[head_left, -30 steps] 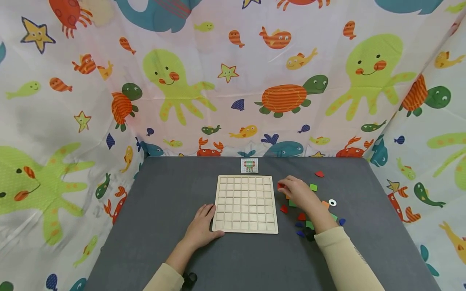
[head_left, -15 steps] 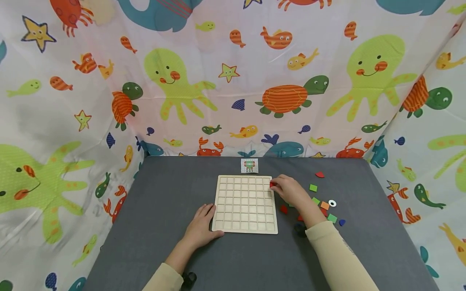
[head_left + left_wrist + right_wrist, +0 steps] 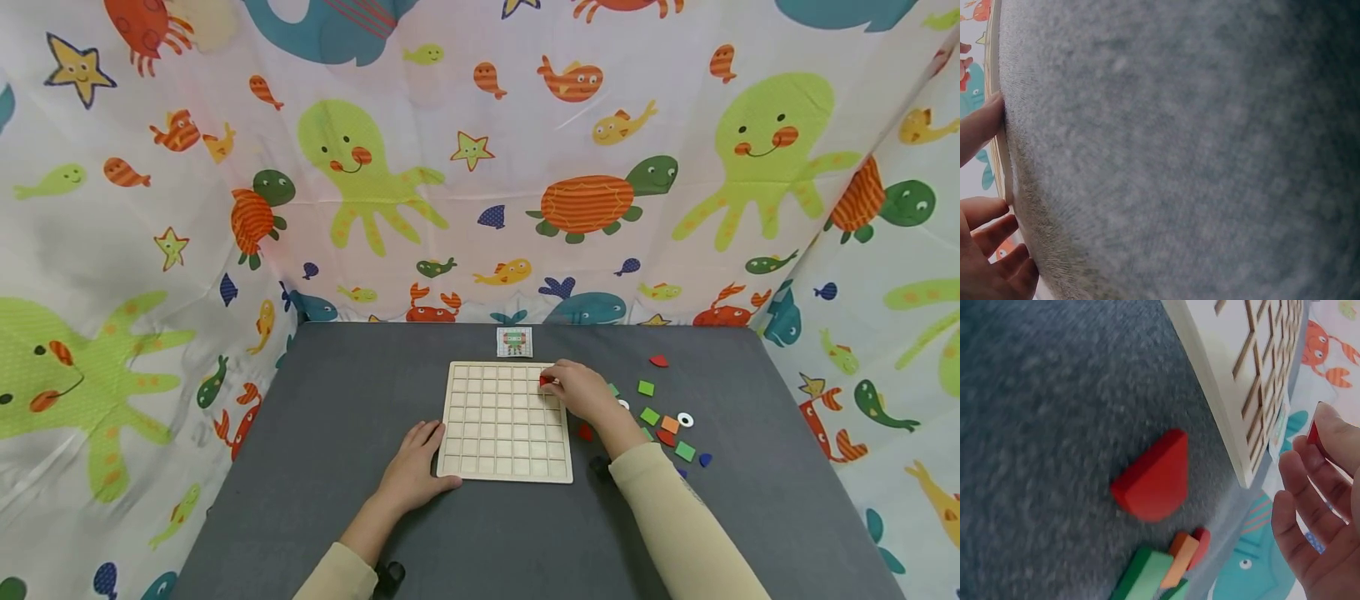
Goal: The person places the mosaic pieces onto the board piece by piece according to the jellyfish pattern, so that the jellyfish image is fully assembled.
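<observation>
The red piece (image 3: 543, 380) is pinched between thumb and fingers of the right hand (image 3: 581, 390), grip closed on it, over the upper-right cells of the wooden grid board (image 3: 504, 423); contact with the board cannot be told. The board lies flat at lower centre of the head frame. The left hand (image 3: 411, 468) touches its lower-left corner, grip spread and relaxed. At lower right, a green square tile (image 3: 646, 387) and white ring (image 3: 685, 420) lie on the grey desk (image 3: 360, 400).
</observation>
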The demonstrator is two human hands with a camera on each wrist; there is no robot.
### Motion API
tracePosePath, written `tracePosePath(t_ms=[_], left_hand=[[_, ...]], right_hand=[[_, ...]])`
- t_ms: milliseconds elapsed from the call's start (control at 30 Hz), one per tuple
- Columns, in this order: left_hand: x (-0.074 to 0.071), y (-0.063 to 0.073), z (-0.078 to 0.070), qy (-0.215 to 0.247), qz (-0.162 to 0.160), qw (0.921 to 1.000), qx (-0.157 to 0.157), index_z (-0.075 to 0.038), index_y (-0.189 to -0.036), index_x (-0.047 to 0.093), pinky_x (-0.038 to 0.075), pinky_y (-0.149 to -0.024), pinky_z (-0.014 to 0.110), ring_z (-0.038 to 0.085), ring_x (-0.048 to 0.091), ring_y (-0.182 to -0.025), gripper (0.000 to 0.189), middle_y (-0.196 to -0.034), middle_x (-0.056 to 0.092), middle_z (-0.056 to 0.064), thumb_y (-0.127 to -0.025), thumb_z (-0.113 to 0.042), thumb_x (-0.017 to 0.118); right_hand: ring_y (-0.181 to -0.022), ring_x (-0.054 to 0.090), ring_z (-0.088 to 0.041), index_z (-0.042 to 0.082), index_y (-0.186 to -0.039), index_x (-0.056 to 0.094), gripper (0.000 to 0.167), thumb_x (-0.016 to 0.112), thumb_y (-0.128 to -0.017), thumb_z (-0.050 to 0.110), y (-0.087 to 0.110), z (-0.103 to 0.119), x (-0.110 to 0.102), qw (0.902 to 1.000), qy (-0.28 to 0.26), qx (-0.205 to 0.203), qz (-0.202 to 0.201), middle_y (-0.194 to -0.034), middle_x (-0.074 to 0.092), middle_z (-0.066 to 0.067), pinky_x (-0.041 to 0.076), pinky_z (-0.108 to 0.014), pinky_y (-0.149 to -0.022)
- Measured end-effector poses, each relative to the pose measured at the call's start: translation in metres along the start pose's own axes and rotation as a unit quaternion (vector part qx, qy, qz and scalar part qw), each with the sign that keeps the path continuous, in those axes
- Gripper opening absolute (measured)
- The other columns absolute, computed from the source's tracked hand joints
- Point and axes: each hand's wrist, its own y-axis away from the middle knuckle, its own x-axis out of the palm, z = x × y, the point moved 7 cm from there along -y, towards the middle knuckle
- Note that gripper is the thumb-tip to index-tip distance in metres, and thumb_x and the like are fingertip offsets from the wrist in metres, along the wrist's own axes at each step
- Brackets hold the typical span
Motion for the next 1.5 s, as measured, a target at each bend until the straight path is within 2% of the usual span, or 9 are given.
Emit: tracePosePath(t_ms=[300,700,967,1300,1500], left_hand=[[0.000,0.000,0.002,-0.005,0.001,1.0000,-0.002,-0.007,-0.156,0.038,0.040,-0.111,0.056,0.036,0.026,-0.152,0.099,-0.161,0.036,0.012,-0.079,-0.049,0.084],[0.002,-0.001,0.000,0.005,0.004,1.0000,-0.006,-0.008,-0.157,0.038,0.040,-0.111,0.057,0.036,0.025,-0.152,0.100,-0.161,0.036,0.011,-0.079,-0.049,0.084],[0.003,0.001,0.003,0.003,0.008,0.9999,-0.009,-0.009,-0.157,0.037,0.040,-0.110,0.058,0.036,0.025,-0.152,0.100,-0.162,0.035,0.012,-0.079,-0.051,0.083],[-0.002,0.001,0.001,0.011,0.006,0.9999,0.001,-0.007,-0.157,0.037,0.040,-0.110,0.058,0.036,0.024,-0.153,0.099,-0.162,0.035,0.012,-0.080,-0.051,0.082],[-0.001,0.001,0.002,0.011,0.005,0.9999,-0.002,-0.008,-0.157,0.037,0.040,-0.110,0.058,0.036,0.024,-0.153,0.099,-0.162,0.035,0.012,-0.080,-0.051,0.083]], right_hand=[[-0.105,0.068,-0.027,0.014,-0.123,0.073,0.034,0.070,-0.095,0.033,-0.015,-0.003,0.018,0.9991,-0.002,0.026,0.033,-0.118,0.069,-0.007,0.056,-0.048,-0.089],[-0.100,0.065,-0.022,0.017,-0.116,0.075,0.023,0.068,-0.097,0.029,-0.021,-0.004,0.032,0.9994,-0.005,0.009,0.032,-0.112,0.066,-0.003,0.055,-0.042,-0.089],[-0.098,0.065,-0.022,0.016,-0.126,0.073,0.032,0.069,-0.097,0.027,-0.022,-0.005,0.036,0.9989,-0.014,0.018,0.040,-0.113,0.065,-0.005,0.056,-0.040,-0.086],[-0.091,0.064,-0.021,0.014,-0.126,0.073,0.033,0.071,-0.096,0.025,-0.023,0.002,0.030,0.9976,0.032,0.015,0.060,-0.108,0.065,-0.004,0.056,-0.038,-0.080],[-0.088,0.063,-0.019,0.022,-0.124,0.075,0.030,0.072,-0.095,0.029,-0.023,0.002,0.027,0.9961,0.060,0.031,0.056,-0.101,0.065,-0.001,0.056,-0.040,-0.079]])
